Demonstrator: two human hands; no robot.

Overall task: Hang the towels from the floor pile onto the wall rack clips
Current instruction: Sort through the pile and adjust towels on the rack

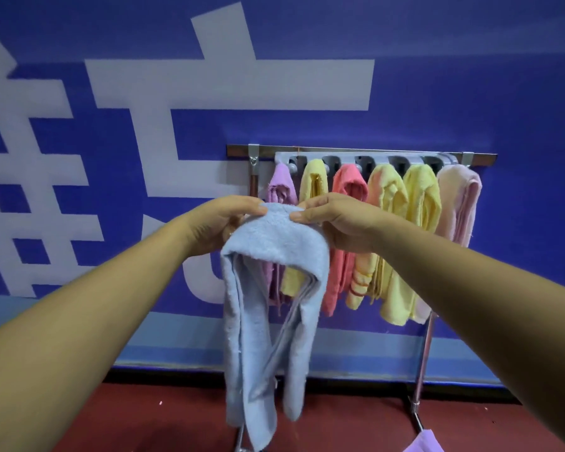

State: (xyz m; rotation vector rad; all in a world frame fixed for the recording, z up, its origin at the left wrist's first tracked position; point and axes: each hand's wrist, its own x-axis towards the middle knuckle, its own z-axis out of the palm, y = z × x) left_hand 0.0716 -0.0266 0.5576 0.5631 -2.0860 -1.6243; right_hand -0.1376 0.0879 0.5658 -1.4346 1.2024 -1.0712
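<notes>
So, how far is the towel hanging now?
Done: six towels hang on the rack, from purple towel to pink towel. In hand: left hand and right hand pinch a blue towel, not yet clipped. Left: clipping it; a purple cloth shows at the bottom edge.

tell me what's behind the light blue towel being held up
Behind the light blue towel, pinched by the left hand and right hand, hang the purple towel and leftmost yellow towel on the rack. Their middles are covered, as is most of the rack's left post.
</notes>
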